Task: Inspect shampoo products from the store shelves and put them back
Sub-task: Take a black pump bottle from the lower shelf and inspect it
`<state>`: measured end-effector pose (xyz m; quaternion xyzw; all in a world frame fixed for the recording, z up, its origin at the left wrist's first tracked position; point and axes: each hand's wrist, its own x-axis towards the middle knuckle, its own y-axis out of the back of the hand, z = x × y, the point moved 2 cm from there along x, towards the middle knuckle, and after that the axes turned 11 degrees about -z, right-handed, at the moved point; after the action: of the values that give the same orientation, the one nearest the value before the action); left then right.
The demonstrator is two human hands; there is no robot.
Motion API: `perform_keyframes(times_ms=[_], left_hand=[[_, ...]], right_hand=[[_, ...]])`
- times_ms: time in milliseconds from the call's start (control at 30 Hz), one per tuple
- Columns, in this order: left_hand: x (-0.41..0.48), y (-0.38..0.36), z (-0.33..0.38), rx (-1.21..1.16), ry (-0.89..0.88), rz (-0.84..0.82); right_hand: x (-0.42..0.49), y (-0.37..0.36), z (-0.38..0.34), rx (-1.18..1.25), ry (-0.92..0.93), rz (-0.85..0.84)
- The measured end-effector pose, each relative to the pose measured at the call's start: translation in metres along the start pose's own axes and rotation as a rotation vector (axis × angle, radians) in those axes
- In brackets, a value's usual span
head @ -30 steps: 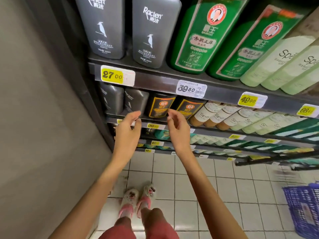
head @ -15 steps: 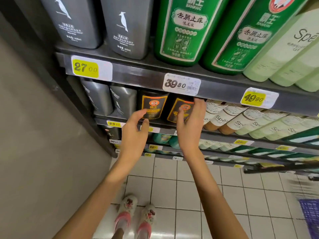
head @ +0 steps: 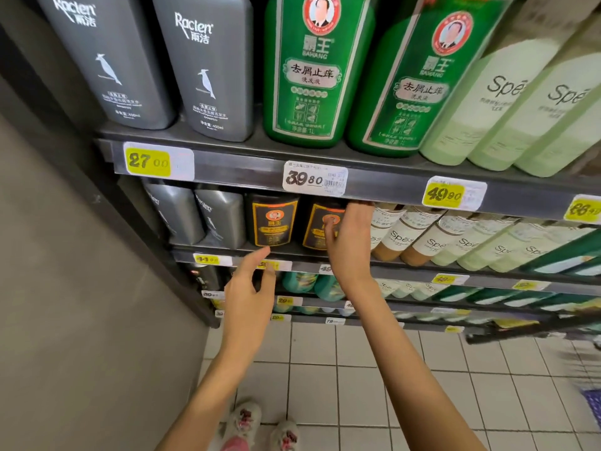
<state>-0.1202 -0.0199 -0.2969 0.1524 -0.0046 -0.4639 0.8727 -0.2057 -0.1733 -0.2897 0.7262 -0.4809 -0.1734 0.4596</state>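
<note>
right hand (head: pixel 349 245): wrapped round the dark Bawang bottle (head: pixel 313 234), thumb laid on the front label, fingers curled up its right side. Reads as a proper grasp, not just a touch.
left hand (head: pixel 248 288): loose, nothing held, index tip just beside the shelf lip (head: pixel 406 273). Probably parked there so the base can be caught once the bottle is drawn out.
bottle spot: upright on the second shelf, with its twin bottle (head: pixel 272 222) just to the left and the Spes bottles (head: pixel 395 237) right beside it.
why a side grip: the cap is hidden behind the upper shelf rail (head: pixel 244 172), so only the side and front are offered.
headroom: hardly any gap is seen under the rail and its 39.80 price tag (head: pixel 314 179), so lifting looks ruled out. A straight slide forward seems called for.
side room: tight on the right, where the fingers are squeezed in against the Spes row. A neighbour could get nudged over.
open room: space is left on the aisle side, above the floor tiles (head: pixel 325 353).
left edge: the grey wall (head: pixel 81 288) is close by, so swinging out left is limited.
</note>
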Motion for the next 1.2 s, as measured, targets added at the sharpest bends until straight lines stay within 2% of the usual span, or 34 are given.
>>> perform_keyframes(times_ms=[567, 700, 933, 1200], left_hand=[[-0.015, -0.015, 0.004, -0.013, 0.054, 0.002], [-0.015, -0.010, 0.004, 0.007, 0.062, 0.003], [-0.018, -0.006, -0.004, 0.021, 0.095, 0.004], [-0.015, -0.001, -0.012, 0.022, 0.098, -0.001]], right_hand=[[-0.015, 0.006, 0.002, 0.043, 0.093, 0.038], [-0.022, 0.008, 0.003, 0.170, 0.051, 0.033], [-0.030, 0.001, 0.000, -0.065, 0.017, 0.078], [-0.017, -0.015, -0.005, 0.122, -0.126, 0.225]])
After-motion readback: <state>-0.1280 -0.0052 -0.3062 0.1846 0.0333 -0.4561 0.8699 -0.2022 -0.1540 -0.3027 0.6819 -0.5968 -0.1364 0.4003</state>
